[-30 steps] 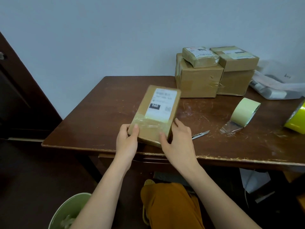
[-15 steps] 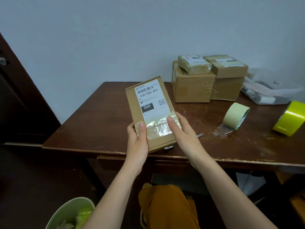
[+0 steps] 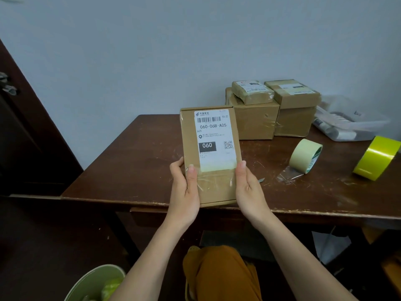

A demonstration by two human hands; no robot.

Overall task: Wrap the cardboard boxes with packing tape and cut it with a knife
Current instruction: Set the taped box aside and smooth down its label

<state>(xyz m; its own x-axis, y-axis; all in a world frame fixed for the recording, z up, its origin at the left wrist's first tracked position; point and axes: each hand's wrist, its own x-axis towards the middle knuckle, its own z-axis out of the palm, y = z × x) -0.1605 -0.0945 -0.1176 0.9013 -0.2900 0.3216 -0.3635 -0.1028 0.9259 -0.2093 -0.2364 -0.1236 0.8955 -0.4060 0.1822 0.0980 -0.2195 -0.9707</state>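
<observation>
A flat cardboard box [image 3: 217, 187] with a white shipping label stands upright above the near edge of the brown table [image 3: 134, 170], its label facing me. A band of clear tape crosses its lower part. My left hand [image 3: 184, 187] grips its left edge and my right hand [image 3: 249, 187] grips its right edge, thumbs on the front. A pale roll of packing tape [image 3: 303, 157] lies to the right with a loose clear end on the table. Only the tip of the knife [image 3: 261, 180] shows behind my right hand.
Several taped cardboard boxes [image 3: 256, 120] are stacked at the table's back against the wall. A yellow tape roll [image 3: 375, 158] lies at the far right, plastic-wrapped items [image 3: 347, 129] behind it. A green bin [image 3: 95, 283] stands on the floor at lower left. A dark door [image 3: 26, 137] is at left.
Both hands lifted the box off the table and turned it upright, label toward me. My right hand shifted from the front to the right edge.
</observation>
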